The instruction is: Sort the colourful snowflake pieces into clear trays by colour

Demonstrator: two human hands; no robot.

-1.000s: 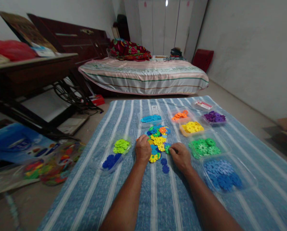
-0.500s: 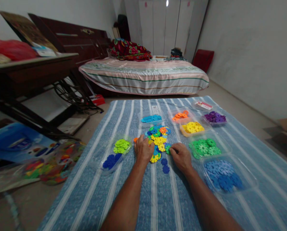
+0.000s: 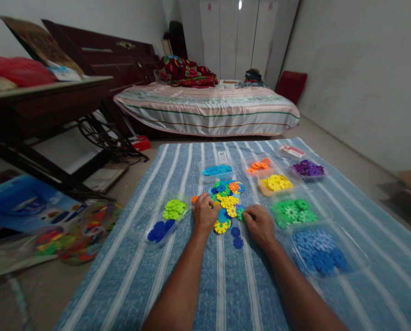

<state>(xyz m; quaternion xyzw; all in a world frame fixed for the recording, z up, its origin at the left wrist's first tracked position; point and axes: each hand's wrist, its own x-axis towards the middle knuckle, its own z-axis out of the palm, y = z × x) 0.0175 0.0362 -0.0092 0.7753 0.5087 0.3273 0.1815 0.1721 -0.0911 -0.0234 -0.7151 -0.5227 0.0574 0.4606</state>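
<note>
A mixed pile of plastic snowflake discs (image 3: 228, 201) in yellow, blue, green and orange lies on the striped cloth between my hands. At the pile's left side, my left hand (image 3: 204, 212) is closed, with a yellow snowflake disc (image 3: 216, 204) at its thumb and finger. My right hand (image 3: 259, 224) pinches the edge of a green snowflake disc (image 3: 240, 213) on the pile's right side. Two dark blue discs (image 3: 237, 242) lie just in front of the pile. An orange disc (image 3: 194, 199) shows beyond my left knuckles.
Clear tubs hold sorted discs: lime and dark blue (image 3: 160, 231) at left, light blue (image 3: 217, 171) behind, and orange, yellow, purple, green and blue (image 3: 321, 253) at right. Past the table's far edge stands a bed (image 3: 208, 110); a sewing-machine table (image 3: 47, 94) is at left.
My left hand has shifted slightly and its fingers have drawn in around the yellow disc. My right hand stays almost still beside the green disc.
</note>
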